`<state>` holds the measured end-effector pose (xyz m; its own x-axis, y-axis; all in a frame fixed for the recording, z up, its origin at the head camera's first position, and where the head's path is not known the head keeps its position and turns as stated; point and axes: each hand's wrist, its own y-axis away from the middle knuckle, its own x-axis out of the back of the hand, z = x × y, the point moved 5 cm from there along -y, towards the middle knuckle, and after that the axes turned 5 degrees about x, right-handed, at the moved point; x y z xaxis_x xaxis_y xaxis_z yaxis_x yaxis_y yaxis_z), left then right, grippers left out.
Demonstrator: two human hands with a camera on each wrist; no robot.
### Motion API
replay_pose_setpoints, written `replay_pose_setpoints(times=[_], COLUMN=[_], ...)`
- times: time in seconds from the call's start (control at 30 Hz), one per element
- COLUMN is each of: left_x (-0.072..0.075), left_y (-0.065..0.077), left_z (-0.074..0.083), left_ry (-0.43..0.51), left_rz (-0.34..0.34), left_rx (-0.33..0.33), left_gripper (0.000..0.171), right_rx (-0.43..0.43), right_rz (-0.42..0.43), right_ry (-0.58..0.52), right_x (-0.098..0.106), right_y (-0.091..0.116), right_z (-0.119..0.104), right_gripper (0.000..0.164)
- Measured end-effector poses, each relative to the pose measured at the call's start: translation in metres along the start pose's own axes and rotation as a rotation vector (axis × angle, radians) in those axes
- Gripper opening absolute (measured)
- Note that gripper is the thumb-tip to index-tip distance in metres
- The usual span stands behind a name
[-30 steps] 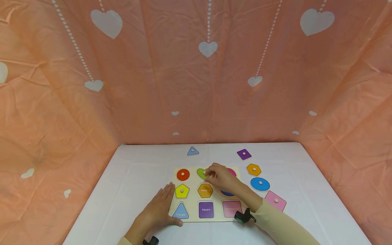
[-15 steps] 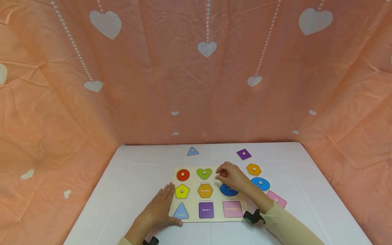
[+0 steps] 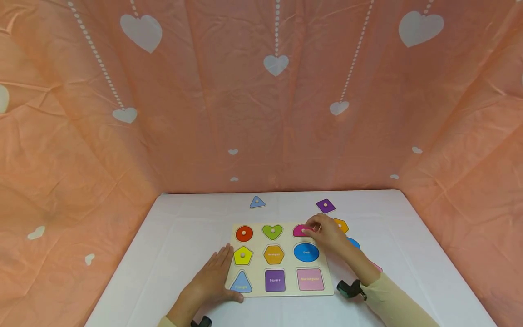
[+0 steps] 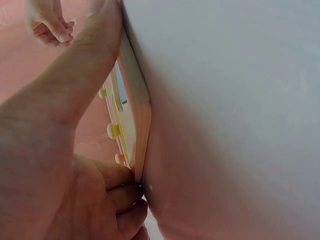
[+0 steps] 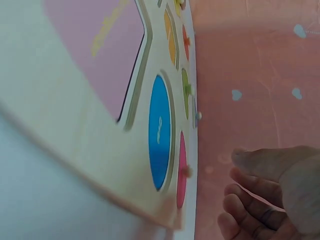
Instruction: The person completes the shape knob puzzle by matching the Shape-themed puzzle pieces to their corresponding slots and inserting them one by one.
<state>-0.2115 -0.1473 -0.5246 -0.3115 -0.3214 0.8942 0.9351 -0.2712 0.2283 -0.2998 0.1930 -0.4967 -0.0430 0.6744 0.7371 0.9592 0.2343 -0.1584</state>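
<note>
My left hand [image 3: 212, 274] lies along the left edge of a wooden shape puzzle board [image 3: 257, 290]. Its straight fingers touch that edge, and the thumb sits by the front left corner. Loosely bent and holding nothing, my right hand [image 3: 330, 234] hovers at the board's far right corner. Beside its fingertips is the magenta knobbed piece [image 3: 299, 230], partly covered in the head view; the right wrist view shows air between hand and knob. A green heart [image 3: 272, 232], red circle [image 3: 244, 233] and yellow pentagon [image 3: 243, 255] sit in their recesses.
Loose knobbed pieces lie beyond and right of the board: a blue triangle [image 3: 257, 202], purple square [image 3: 325, 205], orange hexagon [image 3: 341, 225] and blue oval [image 3: 353, 243]. A pink piece is mostly hidden under the right forearm. Peach cloth [image 3: 261, 136] walls the white table [image 3: 196, 218].
My right hand has moved rightward from the green heart, across the magenta piece, to the board's right side. The left hand stays put.
</note>
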Motion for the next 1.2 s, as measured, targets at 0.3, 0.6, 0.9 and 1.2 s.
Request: replay_pose_setpoints(times=[0.3, 0.6, 0.9, 1.2], left_x=[-0.001, -0.003, -0.001, -0.002], left_y=[0.000, -0.001, 0.000, -0.001], left_z=[0.000, -0.001, 0.000, -0.001], left_ry=[-0.001, 0.000, 0.004, -0.001], left_rz=[-0.004, -0.008, -0.002, -0.002], left_rx=[-0.006, 0.001, 0.008, 0.003], left_gripper=[0.139, 0.139, 0.140, 0.141], right_rx=[0.026, 0.058, -0.011, -0.091], right_rz=[0.058, 0.111, 0.123, 0.105], right_ry=[0.010, 0.057, 0.071, 0.007], right_x=[0.016, 0.030, 0.041, 0.048], right_y=[0.008, 0.014, 0.017, 0.021], right_z=[0.017, 0.035, 0.054, 0.068], right_gripper=[0.015, 0.017, 0.021, 0.026])
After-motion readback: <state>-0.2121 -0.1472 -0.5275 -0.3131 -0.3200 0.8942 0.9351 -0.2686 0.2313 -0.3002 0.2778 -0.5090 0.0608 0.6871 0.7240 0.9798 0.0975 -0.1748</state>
